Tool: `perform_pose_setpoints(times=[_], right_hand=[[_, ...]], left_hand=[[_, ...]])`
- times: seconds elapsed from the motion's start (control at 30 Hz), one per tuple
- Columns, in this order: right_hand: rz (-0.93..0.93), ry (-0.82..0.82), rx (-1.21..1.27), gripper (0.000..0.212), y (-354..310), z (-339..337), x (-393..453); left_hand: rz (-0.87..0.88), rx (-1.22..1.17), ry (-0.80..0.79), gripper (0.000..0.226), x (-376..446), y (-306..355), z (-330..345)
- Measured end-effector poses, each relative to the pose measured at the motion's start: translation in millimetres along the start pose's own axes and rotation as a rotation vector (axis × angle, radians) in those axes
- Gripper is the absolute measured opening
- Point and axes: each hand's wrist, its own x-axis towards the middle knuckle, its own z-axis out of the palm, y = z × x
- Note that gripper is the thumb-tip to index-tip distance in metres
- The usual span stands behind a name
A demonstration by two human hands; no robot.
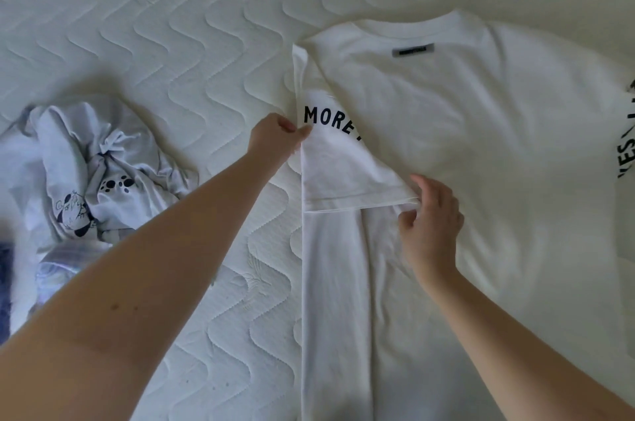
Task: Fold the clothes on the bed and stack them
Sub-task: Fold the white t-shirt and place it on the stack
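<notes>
A white T-shirt (481,152) lies spread flat on the bed, collar at the far side with a dark label. Its left side is folded inward, and the left sleeve (347,169) with black letters "MORE" lies across the body. My left hand (278,140) pinches the folded left edge at the sleeve. My right hand (429,224) pinches the sleeve's hem corner. The other sleeve with black letters (627,152) reaches the right edge of view.
A crumpled pale grey shirt (99,169) with a black cartoon print lies in a heap at the left, with more bluish and dark fabric (20,276) under it. The quilted white mattress (189,25) stretches around the clothes.
</notes>
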Motion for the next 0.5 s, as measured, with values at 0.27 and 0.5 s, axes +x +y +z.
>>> perform_pose_setpoints(times=[0.27,0.5], right_hand=[[-0.578,-0.207,-0.325,0.057,-16,21,-10],[-0.297,-0.349,-0.549,0.063,-21,16,-9]], left_hand=[[0.008,0.159,-0.002,0.027,-52,-34,23],[0.010,0.185,0.073,0.028,-76,-36,34]])
